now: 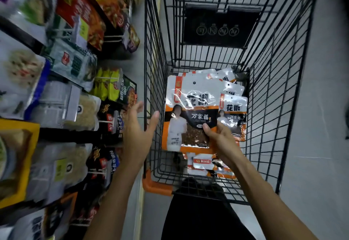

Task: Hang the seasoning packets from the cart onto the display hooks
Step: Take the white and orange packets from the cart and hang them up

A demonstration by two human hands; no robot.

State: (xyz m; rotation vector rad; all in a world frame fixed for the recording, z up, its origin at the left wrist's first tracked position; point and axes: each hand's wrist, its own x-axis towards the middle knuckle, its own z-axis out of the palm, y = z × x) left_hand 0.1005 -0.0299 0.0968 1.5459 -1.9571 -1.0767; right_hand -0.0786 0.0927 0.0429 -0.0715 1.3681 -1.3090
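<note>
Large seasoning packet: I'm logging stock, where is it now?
Head view, right of centre: the large seasoning packet is held over the cart basket by the right hand, with a smaller packet overlapping its right edge.

Blur smears the shelf packets (pixel 56 103) along the left edge, their print unreadable. The right hand (pixel 222 141) hides its fingers behind the seasoning packets (pixel 188 96); the cart (pixel 153 184) is cut off at the top edge.
</note>
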